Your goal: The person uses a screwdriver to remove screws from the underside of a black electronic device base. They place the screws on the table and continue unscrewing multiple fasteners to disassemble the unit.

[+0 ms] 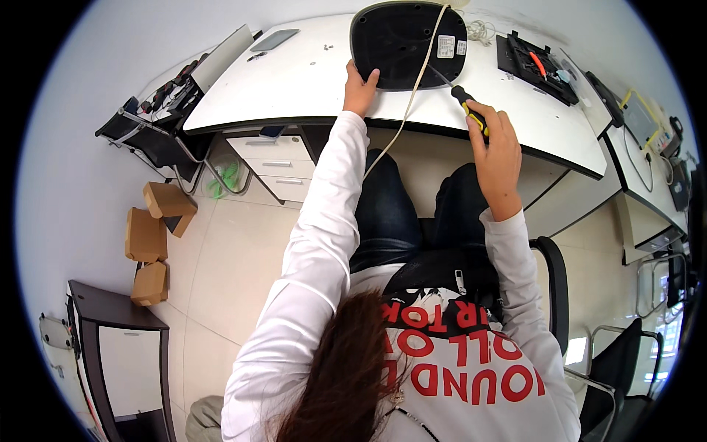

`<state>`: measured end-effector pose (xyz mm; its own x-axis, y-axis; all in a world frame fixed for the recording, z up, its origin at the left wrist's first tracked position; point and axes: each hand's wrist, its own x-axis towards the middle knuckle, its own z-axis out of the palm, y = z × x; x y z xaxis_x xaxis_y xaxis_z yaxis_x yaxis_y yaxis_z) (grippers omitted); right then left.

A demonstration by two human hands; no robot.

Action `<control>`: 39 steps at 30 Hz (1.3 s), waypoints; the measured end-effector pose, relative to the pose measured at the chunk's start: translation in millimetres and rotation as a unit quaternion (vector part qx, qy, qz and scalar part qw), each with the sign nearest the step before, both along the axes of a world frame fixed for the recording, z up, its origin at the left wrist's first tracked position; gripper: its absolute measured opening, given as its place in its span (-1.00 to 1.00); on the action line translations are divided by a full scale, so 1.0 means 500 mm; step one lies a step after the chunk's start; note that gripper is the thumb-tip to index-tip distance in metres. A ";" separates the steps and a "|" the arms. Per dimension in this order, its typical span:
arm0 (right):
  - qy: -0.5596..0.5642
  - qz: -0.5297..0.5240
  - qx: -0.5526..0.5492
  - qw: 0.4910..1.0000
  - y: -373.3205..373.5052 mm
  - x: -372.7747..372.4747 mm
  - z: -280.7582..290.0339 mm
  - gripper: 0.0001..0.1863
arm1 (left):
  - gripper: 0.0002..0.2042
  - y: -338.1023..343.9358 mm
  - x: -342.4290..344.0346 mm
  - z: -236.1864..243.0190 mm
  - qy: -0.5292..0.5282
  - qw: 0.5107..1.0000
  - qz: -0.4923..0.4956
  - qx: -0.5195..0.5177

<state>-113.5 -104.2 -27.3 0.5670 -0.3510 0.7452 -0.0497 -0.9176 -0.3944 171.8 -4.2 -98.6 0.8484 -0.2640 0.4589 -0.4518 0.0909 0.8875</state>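
A black, rounded appliance base [390, 44] with white labels is tipped up at the front of the white desk, its underside toward me. My left hand [359, 90] grips its lower left edge, thumb on the underside. In my right hand [495, 151] is a screwdriver [462, 96] with a black and yellow handle, its shaft slanting up left to the underside near the lower right. Whether the tip sits in a screw is too small to tell. A cream power cord [414, 92] runs across the base and hangs over the desk edge toward my lap.
An open black tool case [541, 70] with red-handled pliers [538, 65] lies right on the desk [294, 81]. Small metal bits [328, 47] and a grey tablet-like slab [275, 40] lie left. Drawers [274, 150] stand below; cardboard boxes [146, 234] are on the floor.
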 end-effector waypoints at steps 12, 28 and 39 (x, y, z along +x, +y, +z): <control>-0.026 0.003 -0.066 0.997 0.002 -0.010 -0.001 -0.74 | -0.58 0.000 -0.173 0.068 -0.104 0.964 0.231 -0.078; -0.063 -0.008 -0.023 0.998 0.007 -0.008 -0.001 -0.63 | -0.69 -0.078 -0.366 0.109 0.393 0.807 -0.377 -0.228; -0.068 0.009 -0.060 0.996 0.009 -0.021 0.008 -0.67 | -0.71 -0.056 -0.381 0.103 0.399 0.767 -0.415 -0.284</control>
